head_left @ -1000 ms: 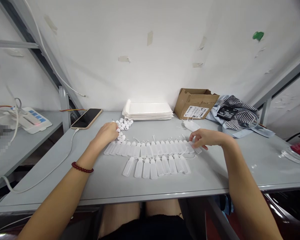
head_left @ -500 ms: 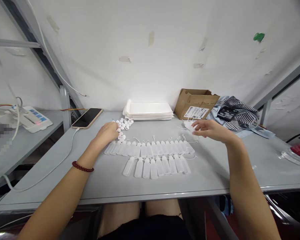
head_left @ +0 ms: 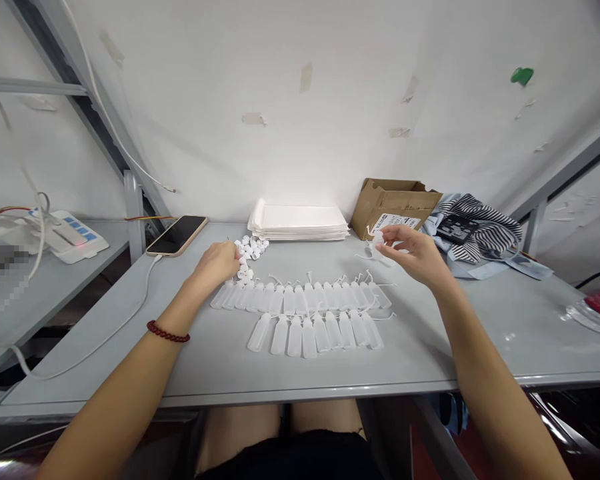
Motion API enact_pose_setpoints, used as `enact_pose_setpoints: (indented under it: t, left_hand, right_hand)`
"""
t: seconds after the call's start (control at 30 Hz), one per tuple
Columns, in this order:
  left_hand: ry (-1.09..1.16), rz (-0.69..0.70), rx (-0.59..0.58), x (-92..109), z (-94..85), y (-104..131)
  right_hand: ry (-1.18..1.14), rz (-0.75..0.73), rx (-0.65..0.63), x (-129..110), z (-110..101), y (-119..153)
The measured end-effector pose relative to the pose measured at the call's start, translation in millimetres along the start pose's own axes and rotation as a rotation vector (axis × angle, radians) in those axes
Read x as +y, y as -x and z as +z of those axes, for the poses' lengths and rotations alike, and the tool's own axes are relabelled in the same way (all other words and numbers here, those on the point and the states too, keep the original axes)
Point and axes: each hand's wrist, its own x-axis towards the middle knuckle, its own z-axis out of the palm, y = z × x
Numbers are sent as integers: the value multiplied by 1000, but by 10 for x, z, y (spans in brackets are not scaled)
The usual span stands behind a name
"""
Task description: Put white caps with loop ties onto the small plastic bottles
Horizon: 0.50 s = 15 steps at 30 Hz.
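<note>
My right hand (head_left: pixel 409 248) pinches a small translucent squeeze bottle (head_left: pixel 379 241) between thumb and fingers, near the cardboard box. The bottle is upright or nearly so, and a thin white spout pokes up from it. Beside a pile of small white caps (head_left: pixel 253 247), my left hand (head_left: pixel 219 264) is closed with its fingers curled down. What its fingertips hold, if anything, is hidden. Below the hands, similar bottles with thin bent spouts lie in two rows, a longer back row (head_left: pixel 300 300) and a shorter front row (head_left: pixel 309 339).
A stack of white sheets or envelopes (head_left: pixel 300 221) lies against the wall. To its right stand an open cardboard box (head_left: pixel 393 203) and a heap of striped cloth (head_left: pixel 480 227). A phone (head_left: pixel 177 235) with a white cable (head_left: pixel 143 300) lies left. A red-labelled bottle (head_left: pixel 597 310) is far right.
My right hand has drawn a bottle upward, slightly left, and grips it more firmly. My left hand has barely moved at the caps. The whole view has shifted slightly.
</note>
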Motion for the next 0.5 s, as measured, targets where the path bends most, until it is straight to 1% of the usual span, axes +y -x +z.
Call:
enact_pose_setpoints:
  t: [0.07,0.13,0.23,0.3,0.37,0.4,0.43,0.5]
  left_hand:
    - [22,-11,28,4,-2,3]
    - [42,-18,66,13,-8,5]
    - [76,-24,145,48,-27,8]
    - [149,-12,214,87,-40,13]
    - [314,24,260,136,-47,25]
    - [430,49,258,165,-47,37]
    - [556,78,238,198,-46,53]
    - [782,140,155,278,-43,103]
  right_hand:
    - [-19,-21,-17,-15,42,8]
    - [-89,-18,-34,-30,84,21]
    - [-254,54,-83,-54,154,47]
    - [-343,94,-118,-76,203,65]
    - [-392,99,-133,-104,249,82]
    - [-405,95,-133,-120,270,91]
    - [-410,92,-131,-136,289,99]
    - [-405,86,-128,-168,323,116]
